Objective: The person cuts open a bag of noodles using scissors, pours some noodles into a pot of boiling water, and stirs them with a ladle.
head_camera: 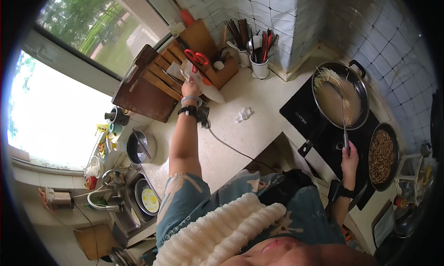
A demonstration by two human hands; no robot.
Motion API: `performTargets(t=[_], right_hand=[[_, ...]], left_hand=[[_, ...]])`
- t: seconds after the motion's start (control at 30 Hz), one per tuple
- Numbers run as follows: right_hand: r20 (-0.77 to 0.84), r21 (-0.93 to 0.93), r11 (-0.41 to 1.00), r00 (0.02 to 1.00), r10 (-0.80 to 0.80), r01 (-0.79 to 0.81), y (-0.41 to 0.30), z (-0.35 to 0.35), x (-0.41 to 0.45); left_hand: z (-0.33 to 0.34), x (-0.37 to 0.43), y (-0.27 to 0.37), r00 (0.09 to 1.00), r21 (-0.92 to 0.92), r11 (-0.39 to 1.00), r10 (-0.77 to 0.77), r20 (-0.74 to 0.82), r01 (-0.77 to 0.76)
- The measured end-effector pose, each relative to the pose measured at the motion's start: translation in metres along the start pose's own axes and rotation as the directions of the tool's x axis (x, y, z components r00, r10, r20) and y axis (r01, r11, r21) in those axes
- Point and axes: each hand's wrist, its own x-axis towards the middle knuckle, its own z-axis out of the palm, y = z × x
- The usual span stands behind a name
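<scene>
My left hand (190, 88) is closed around a white plastic package with red markings (208, 89), beside the wooden rack at the back of the counter. My right hand (349, 158) grips the handle of a metal ladle or spatula (342, 110), whose head reaches into a wok (366, 106). Cloudy liquid (334, 108) fills much of the wok, with pale noodle-like strands (327, 77) at its far left side. To the right of my right hand stands a pan of brown pieces, possibly nuts or meat (381, 156); what they are I cannot tell.
Red-handled scissors (196, 57), a wooden cutting board (145, 89) and utensil holders (260, 69) stand along the back. Crumpled white plastic (244, 114) lies on the counter (222, 151), with a dark cable (230, 146) crossing it. A bowl with chopsticks (137, 148) is near the sink (130, 217).
</scene>
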Motion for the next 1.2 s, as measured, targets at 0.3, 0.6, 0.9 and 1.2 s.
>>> performTargets(t=[0.3,0.6,0.9,1.2], right_hand=[[0.068,-0.031,0.999,0.997,-0.030,0.032,-0.018,0.003,-0.004],[0.053,-0.047,0.999,0.998,-0.026,0.028,-0.029,0.006,-0.006],[0.080,0.003,1.000,0.997,0.018,-0.019,-0.040,0.005,-0.019],[0.067,-0.054,0.997,0.997,-0.049,0.053,-0.035,-0.003,-0.022]], left_hand=[[-0.058,-0.085,0.076,0.967,-0.292,0.954,0.131,0.217,-0.063],[-0.051,-0.049,0.181,0.920,-0.744,0.666,0.256,0.297,0.055],[-0.011,0.029,0.217,0.948,-0.481,0.817,0.291,-0.132,-0.318],[0.016,0.079,0.158,0.991,-0.418,0.901,0.078,-0.105,-0.115]])
